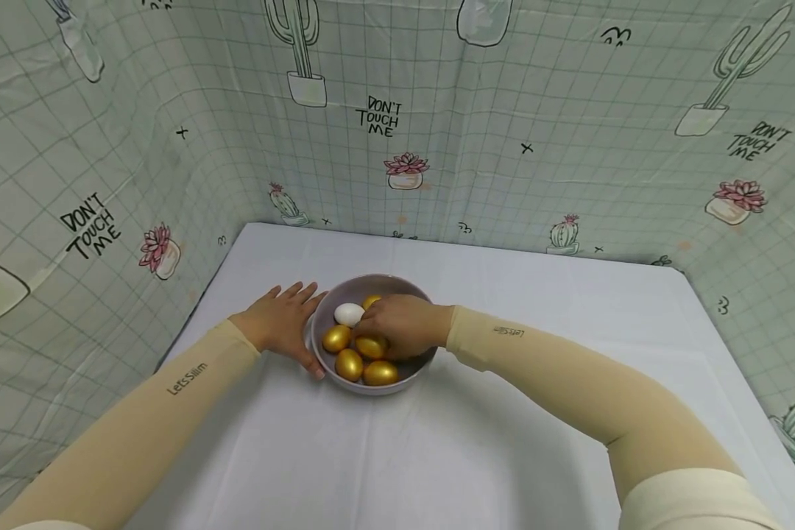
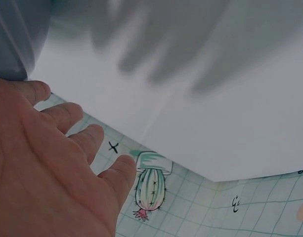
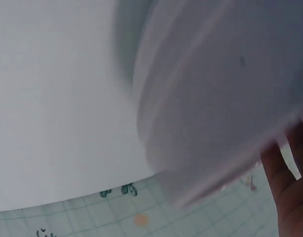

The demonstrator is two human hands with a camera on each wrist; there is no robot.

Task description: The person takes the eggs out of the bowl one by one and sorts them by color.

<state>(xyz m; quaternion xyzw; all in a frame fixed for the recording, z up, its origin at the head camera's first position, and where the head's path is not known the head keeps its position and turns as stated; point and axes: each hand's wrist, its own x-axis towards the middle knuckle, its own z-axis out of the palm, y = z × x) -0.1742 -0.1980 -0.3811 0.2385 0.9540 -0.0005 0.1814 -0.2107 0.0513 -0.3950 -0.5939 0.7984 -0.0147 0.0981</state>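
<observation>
Centrally in the head view, a bowl (image 1: 374,390) sits on the white table (image 1: 536,442). Inside it lie one white egg (image 1: 349,314) and several gold eggs (image 1: 349,364). The white egg is in the far left part of the bowl; two gold eggs lie along the near side, another by the left wall, one beneath the right hand (image 1: 407,324), and one, partly covered, behind that hand. The right hand reaches into the bowl from the right with its fingers bent down among the eggs; whether they grip one I cannot tell. The left hand (image 1: 281,324) is spread wide, its thumb and fingertips at the bowl's left side. Both arms wear beige sleeves (image 1: 192,397), printed with small dark lettering. Around the table hangs a checked cloth (image 1: 477,110) with cacti, potted plants and "DON'T TOUCH ME" on it.

From the left wrist, the left hand shows large, fingers apart and holding nothing, with the bowl's outer wall at the upper left and soft, finger-like shadows across the table.

From the right wrist, the bowl's outside fills much of the picture, blurred. Fingers of the right hand stand at its rim on the right, their tips hidden; no egg is visible.
</observation>
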